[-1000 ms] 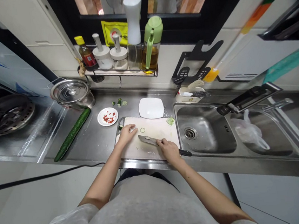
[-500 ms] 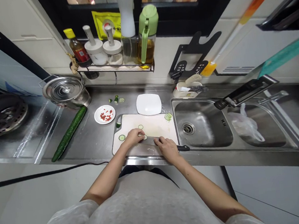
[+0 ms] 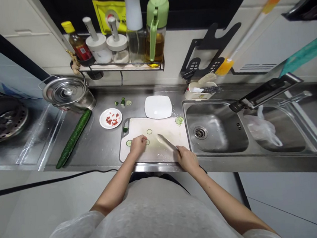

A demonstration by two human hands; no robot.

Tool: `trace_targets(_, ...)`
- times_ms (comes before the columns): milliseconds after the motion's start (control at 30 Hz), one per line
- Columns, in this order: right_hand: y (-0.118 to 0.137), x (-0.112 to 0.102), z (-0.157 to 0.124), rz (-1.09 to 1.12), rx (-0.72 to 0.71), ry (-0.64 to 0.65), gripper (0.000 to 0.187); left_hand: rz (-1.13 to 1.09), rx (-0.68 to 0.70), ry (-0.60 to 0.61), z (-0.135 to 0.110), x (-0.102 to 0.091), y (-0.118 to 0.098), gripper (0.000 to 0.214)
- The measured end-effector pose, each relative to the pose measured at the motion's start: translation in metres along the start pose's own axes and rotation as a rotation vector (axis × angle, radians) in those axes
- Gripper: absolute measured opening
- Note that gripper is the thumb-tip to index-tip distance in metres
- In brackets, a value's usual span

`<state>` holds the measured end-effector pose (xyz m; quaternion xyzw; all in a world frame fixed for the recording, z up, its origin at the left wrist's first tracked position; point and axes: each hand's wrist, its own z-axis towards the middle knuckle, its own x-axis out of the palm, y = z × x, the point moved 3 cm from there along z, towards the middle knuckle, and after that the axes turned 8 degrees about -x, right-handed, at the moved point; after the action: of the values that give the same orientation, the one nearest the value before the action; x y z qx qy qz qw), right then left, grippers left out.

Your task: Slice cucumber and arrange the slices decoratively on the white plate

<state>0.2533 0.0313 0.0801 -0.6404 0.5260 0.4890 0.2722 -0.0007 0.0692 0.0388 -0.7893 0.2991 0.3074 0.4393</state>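
Steel knife (image 3: 167, 142) gripped; red bottle label (image 3: 83, 52), yellow packet (image 3: 100, 13) illegible.

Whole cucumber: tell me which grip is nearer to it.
Left: left grip is right of the whole cucumber, over the cutting board; right grip, holding the knife, is farther right.

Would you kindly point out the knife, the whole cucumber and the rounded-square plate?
Knife (image 3: 167, 142), head view: middle of the blade.
Whole cucumber (image 3: 74, 138), head view: mid-length, green skin.
Rounded-square plate (image 3: 158, 107), head view: inner surface.
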Motion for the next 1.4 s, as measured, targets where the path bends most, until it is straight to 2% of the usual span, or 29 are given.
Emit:
trace_targets(133,0.009,-0.003,0.004,0.079,-0.033,0.014,0.029,0.103,0.024,-0.051,-0.002,0.006,0.0,0.02)
trace_targets(367,0.03,-0.004,0.004,0.024,-0.139,0.19,0.021,0.131,0.066,-0.108,-0.002,0.009,0.007,0.021)
trace_targets(533,0.042,-0.006,0.003,-0.01,-0.198,0.207,0.021,0.115,0.068,-0.109,-0.001,0.012,0.009,0.018)
trace_targets(833,0.051,-0.012,0.009,-0.028,-0.207,0.251,0.022,0.094,0.081,-0.143,-0.003,0.012,0.009,0.017)
trace_targets(1400,0.053,-0.007,0.013,-0.03,-0.195,0.268,0.024,0.089,0.053,-0.094,-0.002,0.012,0.008,0.017)
